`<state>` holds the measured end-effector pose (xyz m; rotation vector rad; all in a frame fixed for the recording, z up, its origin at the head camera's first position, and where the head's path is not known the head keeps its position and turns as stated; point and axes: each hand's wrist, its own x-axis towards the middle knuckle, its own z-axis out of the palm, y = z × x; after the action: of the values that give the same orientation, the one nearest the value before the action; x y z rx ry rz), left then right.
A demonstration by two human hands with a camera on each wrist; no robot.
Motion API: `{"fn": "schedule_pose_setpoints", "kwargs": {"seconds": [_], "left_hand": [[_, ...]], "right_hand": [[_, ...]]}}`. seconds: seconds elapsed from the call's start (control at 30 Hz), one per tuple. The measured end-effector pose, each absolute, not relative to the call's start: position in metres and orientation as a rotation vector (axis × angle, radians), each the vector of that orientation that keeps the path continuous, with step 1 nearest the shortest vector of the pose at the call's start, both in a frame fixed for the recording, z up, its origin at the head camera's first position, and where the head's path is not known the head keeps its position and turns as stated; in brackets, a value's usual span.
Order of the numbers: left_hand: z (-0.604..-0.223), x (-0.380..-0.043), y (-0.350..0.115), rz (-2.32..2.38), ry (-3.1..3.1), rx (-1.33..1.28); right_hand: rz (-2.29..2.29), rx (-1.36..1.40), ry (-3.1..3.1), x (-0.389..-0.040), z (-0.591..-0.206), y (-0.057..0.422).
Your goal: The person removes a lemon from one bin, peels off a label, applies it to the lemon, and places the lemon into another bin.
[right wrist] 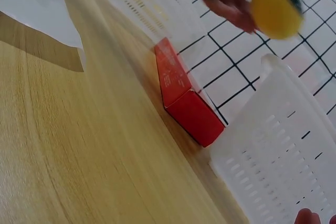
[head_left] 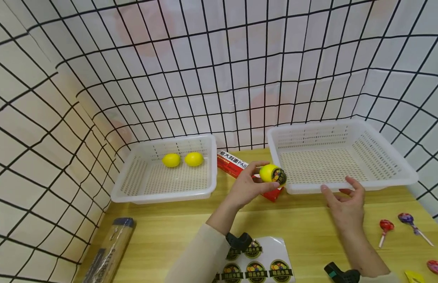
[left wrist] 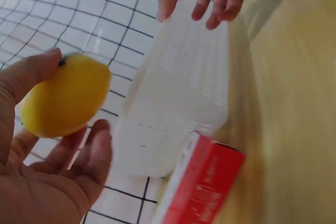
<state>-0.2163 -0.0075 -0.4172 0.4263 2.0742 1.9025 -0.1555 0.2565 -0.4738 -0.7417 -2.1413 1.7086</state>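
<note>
A yellow lemon [head_left: 266,173] with a round black-and-gold sticker [head_left: 279,176] is pinched between the thumb and fingers of my left hand [head_left: 244,186]. It is held up beside the left end of the right white basket [head_left: 381,185]. In the left wrist view the lemon [left wrist: 68,97] shows its plain side. My right hand [head_left: 347,210] is at that basket's front rim with fingers spread and slightly bent, holding nothing. Two more lemons, one [head_left: 171,160] left and one [head_left: 194,159] right, lie in the left white basket [head_left: 165,199].
A red pasta box [head_left: 230,165] lies between the baskets, partly behind my left hand. In front is a sheet of round stickers [head_left: 272,257]. Lollipops [head_left: 386,225] lie at the right, a plastic-wrapped package [head_left: 112,247] at the left. Black wire grid [head_left: 211,78] encloses the table.
</note>
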Motion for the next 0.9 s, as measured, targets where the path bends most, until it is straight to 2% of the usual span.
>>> {"fn": "schedule_pose_setpoints", "kwargs": {"seconds": [0.3, 0.57, 0.9], "left_hand": [[-0.404, -0.259, 0.042, 1.627, 2.287, 0.618], [-0.402, -0.281, 0.076, 1.095, 2.606, 0.875], [-0.41, -0.298, 0.107, 0.4, 2.901, 0.919]], "right_hand": [[1.682, -0.765, -2.158, -0.153, -0.475, 0.257], [1.698, -0.759, -2.14, -0.153, -0.477, 0.255], [1.687, -0.727, -2.128, -0.155, -0.476, 0.255]]}}
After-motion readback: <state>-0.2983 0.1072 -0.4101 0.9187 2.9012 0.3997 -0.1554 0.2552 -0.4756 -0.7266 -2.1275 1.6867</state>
